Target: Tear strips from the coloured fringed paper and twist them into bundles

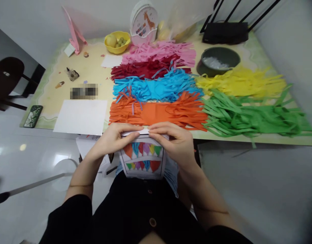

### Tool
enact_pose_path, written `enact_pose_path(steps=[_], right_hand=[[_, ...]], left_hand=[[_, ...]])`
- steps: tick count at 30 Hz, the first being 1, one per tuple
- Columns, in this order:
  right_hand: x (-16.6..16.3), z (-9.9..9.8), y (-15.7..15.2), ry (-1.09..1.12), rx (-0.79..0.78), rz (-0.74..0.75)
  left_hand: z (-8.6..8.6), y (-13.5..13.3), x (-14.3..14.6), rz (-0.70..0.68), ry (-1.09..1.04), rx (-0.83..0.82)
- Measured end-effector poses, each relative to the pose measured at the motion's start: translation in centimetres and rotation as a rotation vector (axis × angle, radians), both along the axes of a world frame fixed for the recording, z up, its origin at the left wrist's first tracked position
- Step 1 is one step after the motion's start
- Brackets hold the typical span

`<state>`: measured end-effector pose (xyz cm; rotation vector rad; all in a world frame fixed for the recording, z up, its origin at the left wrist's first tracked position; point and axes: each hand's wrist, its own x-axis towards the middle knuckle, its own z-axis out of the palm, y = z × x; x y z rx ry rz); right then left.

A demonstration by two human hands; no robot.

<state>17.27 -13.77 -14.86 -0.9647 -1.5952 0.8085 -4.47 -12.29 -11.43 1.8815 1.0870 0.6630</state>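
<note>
A white printed sheet (143,173) with pictures of two rows of colourful tassels lies over my lap, just below the table's front edge. My left hand (115,137) pinches its upper left part between thumb and fingers. On the other side, my right hand (175,140) pinches the upper right part the same way. The top of the sheet appears folded over between my fingertips. Right beyond my hands lies an orange fringed strip (156,113), with blue (157,88), dark red (151,68) and pink (158,53) ones stacked behind it.
Green (262,117) and yellow (242,83) fringed strips lie to the right, before a dark bowl (201,67) of clear plastic pieces. A router (224,33) and yellow fruit bowl (116,50) stand behind. At left are blank paper (80,117) and a phone (33,116).
</note>
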Motion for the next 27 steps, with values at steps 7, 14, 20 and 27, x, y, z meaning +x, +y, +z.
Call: enact_pose_path(steps=[7, 14, 20, 27], right_hand=[[-0.1, -0.2, 0.0, -0.017, -0.015, -0.008], [0.1, -0.4, 0.2, -0.03, -0.024, -0.044], [0.3, -0.4, 0.1, -0.032, -0.005, -0.05], [0.9, -0.8, 0.4, 0.048, -0.081, -0.022]], left_hand=[[-0.1, 0.3, -1.0, -0.047, -0.03, -0.065], [-0.9, 0.6, -0.1, 0.006, -0.117, 0.083], [-0.9, 1.3, -0.6, -0.046, -0.091, -0.082], [-0.7, 1.5, 0.6, 0.012, -0.039, -0.072]])
